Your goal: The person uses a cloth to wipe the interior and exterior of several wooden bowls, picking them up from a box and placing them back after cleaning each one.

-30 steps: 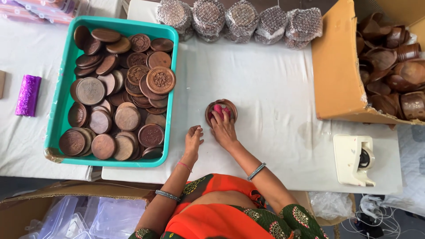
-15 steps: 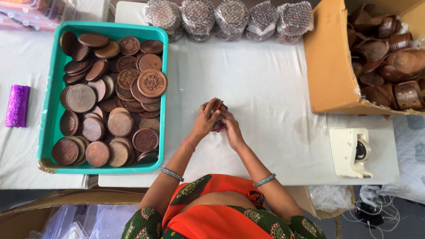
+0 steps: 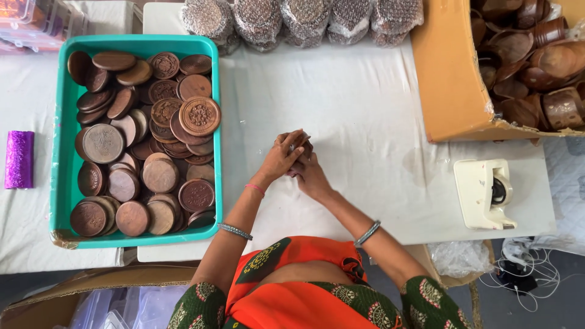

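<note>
A white-covered table (image 3: 365,109) fills the view, flanked at right by an open cardboard box (image 3: 451,79) heaped with dark wooden bowls (image 3: 530,61) and at left by a teal plastic tray (image 3: 61,183) piled with carved round wooden lids (image 3: 146,140). Bubble-wrapped stacks (image 3: 298,18) line the far edge; a cream tape dispenser (image 3: 487,192) sits near the right corner, a purple glitter roll (image 3: 19,159) far left. At centre, just above the cloth, the left hand (image 3: 281,157) and right hand (image 3: 312,173) close together around a small round wooden piece (image 3: 303,148), mostly hidden by the fingers.
</note>
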